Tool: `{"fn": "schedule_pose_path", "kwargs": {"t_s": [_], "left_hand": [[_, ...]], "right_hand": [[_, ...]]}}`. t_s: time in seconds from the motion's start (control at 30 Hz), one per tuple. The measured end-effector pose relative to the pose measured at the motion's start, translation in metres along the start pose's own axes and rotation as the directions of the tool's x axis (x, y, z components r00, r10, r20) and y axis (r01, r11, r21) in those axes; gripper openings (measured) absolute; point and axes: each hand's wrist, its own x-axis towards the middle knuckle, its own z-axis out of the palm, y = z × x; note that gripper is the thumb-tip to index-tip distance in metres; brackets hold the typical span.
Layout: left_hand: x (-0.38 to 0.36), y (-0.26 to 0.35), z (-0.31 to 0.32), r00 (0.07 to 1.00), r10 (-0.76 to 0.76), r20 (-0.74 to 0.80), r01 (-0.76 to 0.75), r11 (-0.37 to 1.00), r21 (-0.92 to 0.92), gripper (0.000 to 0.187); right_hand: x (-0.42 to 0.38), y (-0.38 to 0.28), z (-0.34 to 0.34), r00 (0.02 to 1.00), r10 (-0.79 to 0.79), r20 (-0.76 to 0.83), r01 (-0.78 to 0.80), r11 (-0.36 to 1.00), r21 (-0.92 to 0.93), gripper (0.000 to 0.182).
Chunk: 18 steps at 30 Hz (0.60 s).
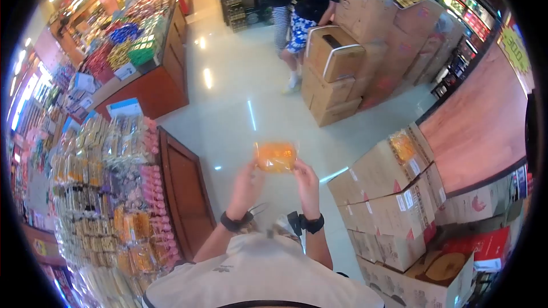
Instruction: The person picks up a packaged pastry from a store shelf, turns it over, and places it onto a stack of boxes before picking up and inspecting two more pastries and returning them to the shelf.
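Observation:
An orange packet in clear plastic wrap (276, 156) is held up in front of my chest, over the tiled floor. My left hand (246, 182) grips its left end and looks slightly blurred. At the right end, my right hand (307, 179) pinches the wrapper between thumb and fingers. Both wrists wear black bands. What exactly is inside the packet cannot be made out. Similar orange packets (132, 225) sit on the display at my left, and another orange packet (402, 146) lies on the cartons at my right.
A wooden-sided display stand (185, 185) full of packaged goods is close on my left. Stacked cardboard cartons (379, 174) rise on my right. Farther ahead are more boxes (334, 57), two people standing beside them, and a produce-like counter (142, 91) of colourful packets.

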Motion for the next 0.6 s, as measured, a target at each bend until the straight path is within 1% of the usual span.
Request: {"fn": "schedule_pose_path", "kwargs": {"t_s": [0.07, 0.17, 0.27, 0.37, 0.4, 0.43, 0.5, 0.53, 0.57, 0.6], "left_hand": [[0.012, 0.004, 0.012, 0.997, -0.034, 0.073, 0.034, 0.999, -0.001, 0.047], [0.031, 0.006, 0.024, 0.991, -0.038, 0.131, 0.04, 0.999, -0.014, 0.047], [0.055, -0.006, 0.038, 0.982, 0.075, 0.175, -0.072, 0.997, -0.021, 0.047], [0.082, 0.006, 0.042, 0.958, 0.083, 0.276, -0.05, 0.991, -0.123, 0.046], [0.092, 0.01, 0.044, 0.956, 0.084, 0.279, -0.03, 0.981, -0.193, 0.046], [0.1, 0.013, 0.045, 0.955, 0.083, 0.284, -0.007, 0.966, -0.259, 0.047], [0.118, 0.013, 0.048, 0.953, 0.139, 0.268, -0.057, 0.954, -0.293, 0.044], [0.127, 0.01, 0.051, 0.948, 0.198, 0.249, -0.132, 0.957, -0.26, 0.042], [0.135, 0.011, 0.051, 0.939, 0.255, 0.231, -0.203, 0.953, -0.226, 0.04], [0.142, 0.012, 0.051, 0.933, 0.292, 0.21, -0.236, 0.937, -0.256, 0.038]], "right_hand": [[-0.001, 0.005, -0.011, 0.998, -0.018, -0.067, 0.014, 0.998, -0.056, 0.024], [0.003, 0.008, -0.022, 0.991, -0.03, -0.13, 0.014, 0.992, -0.127, 0.025], [0.011, 0.006, -0.027, 0.981, -0.006, -0.195, -0.021, 0.99, -0.137, 0.025], [0.026, -0.003, -0.029, 0.961, -0.019, -0.276, -0.017, 0.992, -0.128, 0.026], [0.033, -0.005, -0.029, 0.953, -0.034, -0.301, -0.004, 0.992, -0.125, 0.027], [0.038, -0.008, -0.028, 0.946, -0.016, -0.323, -0.019, 0.994, -0.105, 0.027], [0.047, -0.018, -0.025, 0.934, -0.02, -0.357, -0.033, 0.989, -0.142, 0.027], [0.051, -0.023, -0.022, 0.927, -0.018, -0.375, -0.045, 0.986, -0.159, 0.027], [0.054, -0.038, -0.014, 0.919, 0.027, -0.392, -0.098, 0.982, -0.16, 0.028], [0.058, -0.036, -0.011, 0.911, 0.007, -0.413, -0.082, 0.983, -0.163, 0.028]]}}
